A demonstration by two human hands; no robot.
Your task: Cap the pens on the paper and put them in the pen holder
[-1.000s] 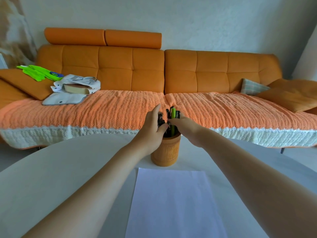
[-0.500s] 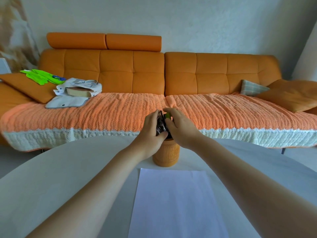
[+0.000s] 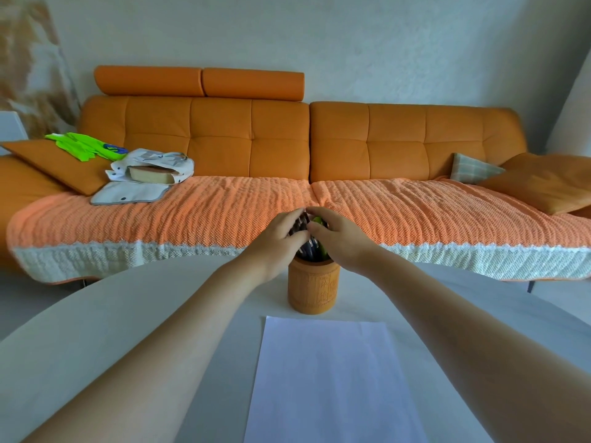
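A round orange-brown pen holder (image 3: 313, 290) stands on the white table just beyond a blank sheet of paper (image 3: 329, 378). A bundle of pens (image 3: 309, 247), dark ones and a green one, sticks up out of the holder. My left hand (image 3: 278, 243) wraps the bundle from the left and my right hand (image 3: 340, 239) from the right, fingers meeting over the pen tops. The hands hide most of the pens. Nothing lies on the paper.
The white table (image 3: 112, 330) curves away at its far edge. Behind it is an orange sofa (image 3: 287, 142) with a knitted cover, a white bag with a book (image 3: 150, 171), green gloves (image 3: 86, 147) and cushions (image 3: 543, 180).
Both hands have closed in tighter round the pen bundle and lifted slightly over its tops. The camera has tilted down a little; the holder stays in place.
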